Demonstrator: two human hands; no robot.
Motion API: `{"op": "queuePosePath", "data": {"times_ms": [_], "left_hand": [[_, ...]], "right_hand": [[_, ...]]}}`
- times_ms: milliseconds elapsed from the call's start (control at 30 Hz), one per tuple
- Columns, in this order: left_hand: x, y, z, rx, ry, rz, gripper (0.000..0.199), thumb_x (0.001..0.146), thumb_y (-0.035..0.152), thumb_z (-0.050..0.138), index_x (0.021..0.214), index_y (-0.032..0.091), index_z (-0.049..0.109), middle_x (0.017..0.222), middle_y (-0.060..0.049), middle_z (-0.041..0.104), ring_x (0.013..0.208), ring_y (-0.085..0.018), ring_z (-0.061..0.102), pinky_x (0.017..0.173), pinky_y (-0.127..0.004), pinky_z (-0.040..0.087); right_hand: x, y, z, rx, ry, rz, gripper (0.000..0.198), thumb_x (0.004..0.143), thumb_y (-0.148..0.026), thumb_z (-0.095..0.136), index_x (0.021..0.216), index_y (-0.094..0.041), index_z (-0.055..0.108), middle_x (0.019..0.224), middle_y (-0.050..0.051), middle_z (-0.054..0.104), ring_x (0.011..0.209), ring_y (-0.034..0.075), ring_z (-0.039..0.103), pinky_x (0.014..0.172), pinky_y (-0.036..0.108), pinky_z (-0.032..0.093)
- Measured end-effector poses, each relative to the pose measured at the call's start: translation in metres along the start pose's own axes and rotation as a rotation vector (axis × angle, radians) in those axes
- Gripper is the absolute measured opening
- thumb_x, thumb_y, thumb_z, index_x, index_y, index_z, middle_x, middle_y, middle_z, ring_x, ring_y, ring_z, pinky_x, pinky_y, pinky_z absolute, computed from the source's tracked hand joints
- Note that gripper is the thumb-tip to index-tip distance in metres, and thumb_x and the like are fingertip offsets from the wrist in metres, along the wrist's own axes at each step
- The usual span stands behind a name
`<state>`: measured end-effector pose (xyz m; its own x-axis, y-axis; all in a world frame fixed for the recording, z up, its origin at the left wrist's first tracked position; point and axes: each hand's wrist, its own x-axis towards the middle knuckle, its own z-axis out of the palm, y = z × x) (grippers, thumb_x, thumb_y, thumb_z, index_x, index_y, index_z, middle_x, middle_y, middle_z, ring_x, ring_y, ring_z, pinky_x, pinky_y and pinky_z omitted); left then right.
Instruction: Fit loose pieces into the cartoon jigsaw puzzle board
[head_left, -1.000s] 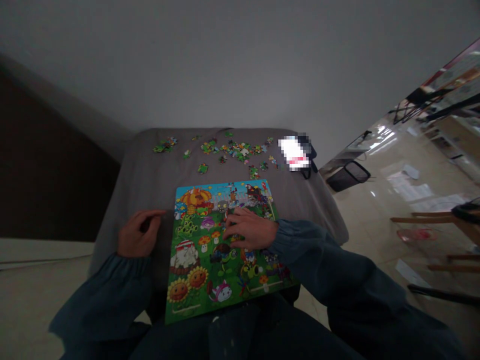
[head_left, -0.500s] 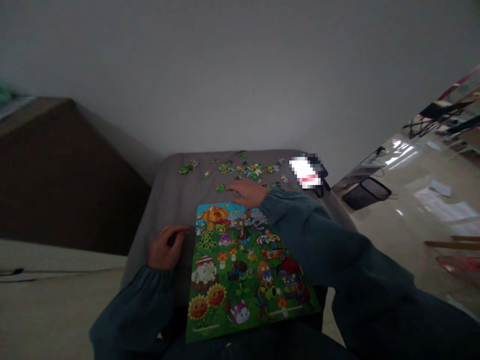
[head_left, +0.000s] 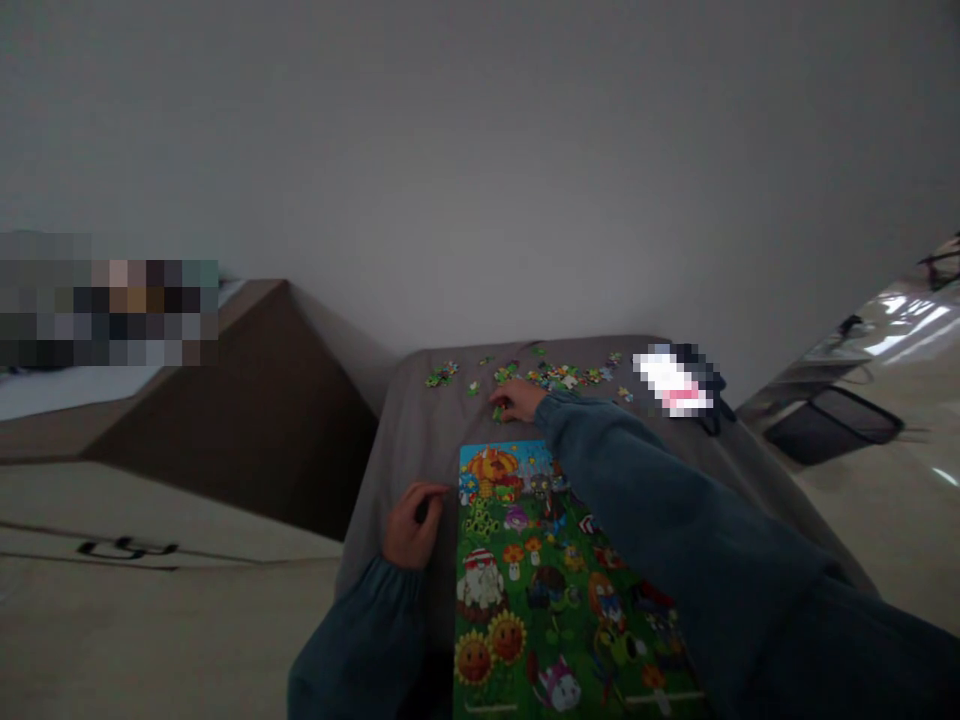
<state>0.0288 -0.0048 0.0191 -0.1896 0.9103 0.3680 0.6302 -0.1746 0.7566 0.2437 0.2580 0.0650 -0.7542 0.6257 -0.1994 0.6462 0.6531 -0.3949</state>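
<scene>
Green puzzle piece (head_left: 499, 414) sits mid-frame, just under the right hand (head_left: 519, 402), tho can't tell if it's actually pinched

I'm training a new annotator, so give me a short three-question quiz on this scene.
1. Which hand is at the loose puzzle pieces: A) left, B) right, C) neither?
2. True or false: the left hand is beside the puzzle board, not on top of it.
3. Fill in: at the board's lower left, two smiling ___ are printed.

Key: 1. B, the right hand. 2. True. 3. Sunflowers.
</scene>
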Motion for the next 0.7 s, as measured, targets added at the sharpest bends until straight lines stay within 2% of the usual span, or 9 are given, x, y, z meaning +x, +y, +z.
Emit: {"op": "queuePosePath", "data": {"times_ms": [200,300,367,433,500,600,700], "left_hand": [[0.002,0.000,-0.002,-0.045,-0.017,-0.065,0.028,0.091,0.037,0.056,0.088,0.023,0.079,0.090,-0.007,0.078,0.086,-0.023,0.074,0.082,-0.037,0.059],[0.004,0.002,-0.005,-0.066,-0.042,-0.111,0.026,0.089,0.040,0.059,0.088,0.024,0.079,0.092,-0.008,0.078,0.090,-0.026,0.074,0.085,-0.040,0.059],[0.005,0.009,-0.006,-0.091,-0.068,-0.140,0.027,0.089,0.044,0.061,0.090,0.023,0.078,0.093,-0.009,0.079,0.090,-0.027,0.075,0.084,-0.042,0.060],[0.006,0.020,-0.007,-0.133,-0.115,-0.163,0.032,0.089,0.049,0.062,0.097,0.022,0.078,0.094,-0.010,0.080,0.087,-0.027,0.076,0.079,-0.042,0.062],[0.005,0.036,-0.007,-0.185,-0.170,-0.174,0.039,0.090,0.053,0.063,0.110,0.022,0.076,0.098,-0.010,0.081,0.085,-0.025,0.077,0.074,-0.039,0.063],[0.003,0.064,-0.002,-0.241,-0.205,-0.176,0.050,0.089,0.057,0.066,0.125,0.023,0.072,0.106,-0.011,0.081,0.092,-0.025,0.077,0.074,-0.036,0.063],[0.003,0.084,0.004,-0.263,-0.191,-0.191,0.047,0.086,0.058,0.070,0.119,0.024,0.075,0.105,-0.010,0.081,0.093,-0.025,0.075,0.078,-0.037,0.062]], "right_hand": [[-0.009,-0.001,-0.002,0.097,-0.003,0.060,0.040,0.102,-0.039,0.068,0.135,-0.018,0.062,0.135,0.011,0.065,0.115,0.025,0.068,0.096,0.047,0.060],[-0.023,-0.006,-0.007,0.187,0.023,0.058,0.040,0.102,-0.040,0.067,0.136,-0.018,0.062,0.136,0.011,0.064,0.115,0.026,0.068,0.096,0.048,0.060],[-0.038,-0.015,-0.009,0.267,0.046,0.035,0.035,0.101,-0.037,0.069,0.128,-0.016,0.066,0.127,0.011,0.068,0.109,0.024,0.069,0.094,0.045,0.060],[-0.057,-0.031,-0.008,0.370,0.085,-0.002,0.022,0.095,-0.028,0.075,0.109,-0.012,0.074,0.102,0.009,0.076,0.094,0.020,0.070,0.087,0.036,0.059],[-0.079,-0.051,-0.003,0.488,0.127,-0.040,0.019,0.092,-0.028,0.076,0.103,-0.013,0.076,0.088,0.005,0.077,0.081,0.017,0.068,0.077,0.030,0.056],[-0.113,-0.083,0.011,0.666,0.132,-0.094,0.028,0.091,-0.039,0.077,0.106,-0.016,0.078,0.087,0.003,0.078,0.077,0.015,0.069,0.071,0.027,0.055],[-0.140,-0.105,0.022,0.796,0.146,-0.088,0.035,0.090,-0.050,0.075,0.102,-0.017,0.079,0.086,0.003,0.078,0.073,0.015,0.069,0.067,0.026,0.054]]}}
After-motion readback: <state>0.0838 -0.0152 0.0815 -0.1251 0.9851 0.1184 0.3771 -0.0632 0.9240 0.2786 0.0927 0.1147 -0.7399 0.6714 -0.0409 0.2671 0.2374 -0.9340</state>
